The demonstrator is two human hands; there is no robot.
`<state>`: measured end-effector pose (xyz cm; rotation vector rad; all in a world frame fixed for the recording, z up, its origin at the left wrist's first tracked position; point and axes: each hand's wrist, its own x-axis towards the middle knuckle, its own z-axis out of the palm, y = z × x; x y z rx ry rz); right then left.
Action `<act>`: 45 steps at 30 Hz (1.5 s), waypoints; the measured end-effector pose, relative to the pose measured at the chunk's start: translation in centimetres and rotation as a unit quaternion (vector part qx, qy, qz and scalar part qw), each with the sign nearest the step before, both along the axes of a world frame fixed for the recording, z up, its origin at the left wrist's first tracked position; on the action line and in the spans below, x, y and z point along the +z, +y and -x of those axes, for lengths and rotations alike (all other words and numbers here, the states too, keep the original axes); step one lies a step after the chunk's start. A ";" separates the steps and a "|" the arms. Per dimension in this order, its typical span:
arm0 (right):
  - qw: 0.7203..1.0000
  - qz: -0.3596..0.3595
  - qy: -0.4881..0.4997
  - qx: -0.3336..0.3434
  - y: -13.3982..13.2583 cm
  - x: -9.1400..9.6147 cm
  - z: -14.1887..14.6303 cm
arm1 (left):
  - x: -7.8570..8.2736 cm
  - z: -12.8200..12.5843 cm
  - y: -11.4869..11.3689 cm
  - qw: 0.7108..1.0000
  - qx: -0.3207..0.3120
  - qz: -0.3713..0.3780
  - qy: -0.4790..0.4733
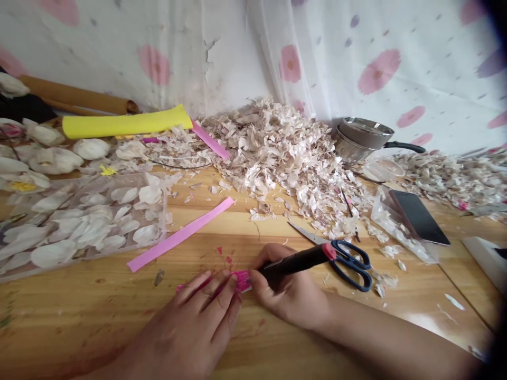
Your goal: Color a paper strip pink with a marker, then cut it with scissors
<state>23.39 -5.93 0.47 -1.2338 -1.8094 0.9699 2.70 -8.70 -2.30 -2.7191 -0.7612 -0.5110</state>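
Note:
My left hand (202, 311) lies with its fingers stretched flat over a small bright-pink strip (242, 281), pressing it against the wooden table. Most of that strip is hidden under the fingers. In my right hand (291, 295) is a thick black marker (299, 261) with a red end, tilted up to the right. The marker's tip is hidden by the fingers, close to the strip's right end. Behind the marker lie scissors (350, 264) with dark blue handles, blades apart. A longer pale-pink strip (182, 235) rests beyond my left hand.
A clear tray (164, 211) of white petals stands at the left, near a yellow roll (127, 124). Dry petals are heaped (273, 153) along the curtain (237, 47). To the right are metal pans (364, 137), a phone (420, 216) and scattered scraps.

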 end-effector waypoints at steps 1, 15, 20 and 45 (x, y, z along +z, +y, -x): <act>1.000 -0.004 0.000 -0.014 0.0 0.0 0.0 | 0.0 0.0 0.0 1.000 0.000 0.001 -0.003; 0.998 -0.049 -0.021 0.031 0.0 -0.1 -0.1 | 0.4 0.0 0.3 1.000 -0.003 -0.011 0.004; 0.998 -0.051 -0.029 -0.001 0.0 0.1 0.0 | 0.4 -0.2 0.2 1.000 0.007 0.002 -0.003; 0.991 -0.108 -0.076 -0.010 0.5 0.5 -0.2 | 0.3 0.0 0.1 1.000 0.007 0.006 -0.002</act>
